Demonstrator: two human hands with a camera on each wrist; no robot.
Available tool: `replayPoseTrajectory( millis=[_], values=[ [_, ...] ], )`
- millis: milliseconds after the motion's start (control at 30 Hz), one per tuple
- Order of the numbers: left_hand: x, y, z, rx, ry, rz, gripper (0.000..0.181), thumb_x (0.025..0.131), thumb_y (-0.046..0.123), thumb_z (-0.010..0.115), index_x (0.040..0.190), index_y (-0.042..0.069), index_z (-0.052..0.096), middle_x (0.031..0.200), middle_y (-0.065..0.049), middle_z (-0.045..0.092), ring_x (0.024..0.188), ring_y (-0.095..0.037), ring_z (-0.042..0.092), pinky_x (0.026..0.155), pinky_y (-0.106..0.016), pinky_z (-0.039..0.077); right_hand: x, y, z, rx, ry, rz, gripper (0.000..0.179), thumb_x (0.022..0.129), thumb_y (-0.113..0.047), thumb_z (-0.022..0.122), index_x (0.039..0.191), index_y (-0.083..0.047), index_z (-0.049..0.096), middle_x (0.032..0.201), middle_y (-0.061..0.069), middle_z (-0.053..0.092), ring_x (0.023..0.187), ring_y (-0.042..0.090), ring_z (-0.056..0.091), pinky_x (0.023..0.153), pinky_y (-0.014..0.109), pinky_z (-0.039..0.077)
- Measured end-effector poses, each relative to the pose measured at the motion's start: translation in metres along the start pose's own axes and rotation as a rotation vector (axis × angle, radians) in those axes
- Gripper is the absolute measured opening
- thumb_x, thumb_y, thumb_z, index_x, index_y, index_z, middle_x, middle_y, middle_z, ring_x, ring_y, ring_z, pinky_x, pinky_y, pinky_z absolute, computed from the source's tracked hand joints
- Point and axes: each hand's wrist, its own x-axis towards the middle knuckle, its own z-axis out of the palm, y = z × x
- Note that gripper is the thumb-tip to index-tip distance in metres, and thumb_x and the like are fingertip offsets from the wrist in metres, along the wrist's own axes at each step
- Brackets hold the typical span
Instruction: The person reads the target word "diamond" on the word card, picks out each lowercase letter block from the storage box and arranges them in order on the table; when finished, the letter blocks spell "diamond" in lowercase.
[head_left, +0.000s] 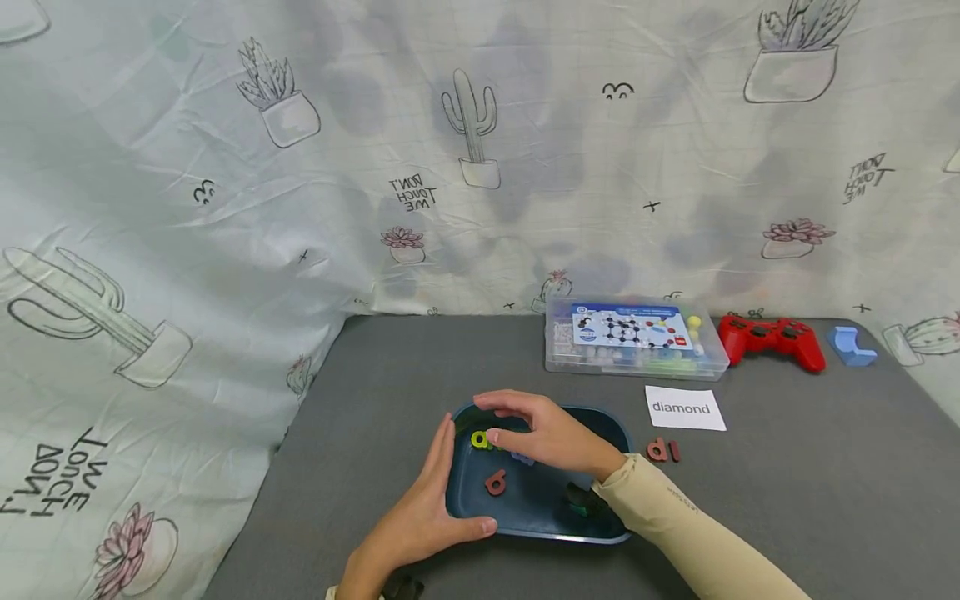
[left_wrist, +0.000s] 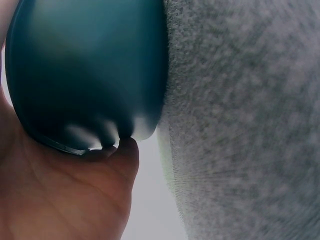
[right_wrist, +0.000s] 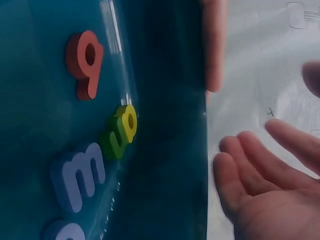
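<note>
**Two hands at a letter tray**

A plant-printed cloth (head_left: 525, 142) rises behind both hands and hangs to their left. A grey table (head_left: 360, 392) extends beneath and beyond them. On it, a dark blue tray (head_left: 525, 512) lies between the hands: the left hand (head_left: 427, 504), thumb spread wide from extended fingers, rests against its left side and near edge; the right hand (head_left: 551, 433) hangs over its far part, fingers loosely bent and thumb apart. A pale sleeve (head_left: 690, 525) covers the right forearm. Beyond the right hand, to its right, stands a clear plastic box (head_left: 630, 358); farther right lie a red game controller (head_left: 772, 340) and a small light-blue piece (head_left: 853, 346). A white card reading "diamond" (head_left: 686, 408) lies nearer, right of the right hand.

Smallest are the letters. In the tray, a yellow letter (right_wrist: 131, 122) touches a green letter (right_wrist: 114, 142) near the right thumb; a blue m (right_wrist: 77, 175) lies beside them. A red letter (head_left: 495, 482) lies between the hands, nearer the left thumb. A red d (head_left: 657, 450) and a narrow red letter (head_left: 674, 451) lie outside the tray, just beyond the sleeve.
</note>
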Motion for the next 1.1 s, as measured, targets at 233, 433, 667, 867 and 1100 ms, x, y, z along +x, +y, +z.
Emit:
replayPoseTrajectory(
  millis=[233,433,667,867,1100],
  values=[
    [-0.001,0.001,0.0,0.004,-0.007,0.0,0.132,0.089,0.044,0.088,0.172,0.024,-0.014,0.177,0.003,-0.018,0.162,-0.031,0.007,0.121,-0.064,0.027,0.005,0.007,0.007,-0.08,-0.077,0.084,0.052,0.109,-0.023,0.065,0.152,0.004,0.056,0.156,0.018,0.054,0.142,0.037,0.052,0.115,0.055,0.042],
    [-0.002,0.001,0.0,0.014,-0.015,0.002,0.13,0.09,0.044,0.086,0.172,0.023,-0.013,0.177,0.004,-0.019,0.162,-0.033,0.006,0.12,-0.065,0.028,0.012,0.012,0.015,-0.182,-0.128,0.15,0.053,0.108,-0.029,0.066,0.153,-0.003,0.058,0.158,0.012,0.054,0.146,0.031,0.05,0.117,0.053,0.042],
    [-0.001,-0.001,-0.002,0.024,-0.029,-0.007,0.128,0.092,0.045,0.084,0.171,0.024,-0.014,0.177,0.003,-0.02,0.162,-0.035,0.002,0.12,-0.069,0.026,0.019,0.021,0.02,-0.288,-0.172,0.146,0.055,0.105,-0.029,0.069,0.151,-0.003,0.059,0.153,0.012,0.059,0.139,0.023,0.056,0.115,0.045,0.045],
    [0.0,0.001,-0.002,0.033,-0.028,-0.012,0.129,0.091,0.046,0.085,0.171,0.025,-0.015,0.177,0.002,-0.02,0.162,-0.035,0.002,0.12,-0.069,0.025,0.024,0.026,0.02,-0.375,-0.186,0.116,0.047,0.102,-0.021,0.074,0.144,-0.001,0.066,0.145,0.012,0.065,0.134,0.022,0.06,0.112,0.042,0.048],
    [0.0,0.001,-0.002,0.034,-0.021,-0.017,0.129,0.091,0.048,0.085,0.171,0.026,-0.013,0.177,0.004,-0.018,0.162,-0.035,0.005,0.12,-0.069,0.026,0.024,0.028,0.022,-0.345,-0.189,0.085,0.036,0.097,-0.008,0.077,0.132,-0.002,0.074,0.132,0.007,0.073,0.119,0.015,0.066,0.105,0.034,0.053]
  ],
)
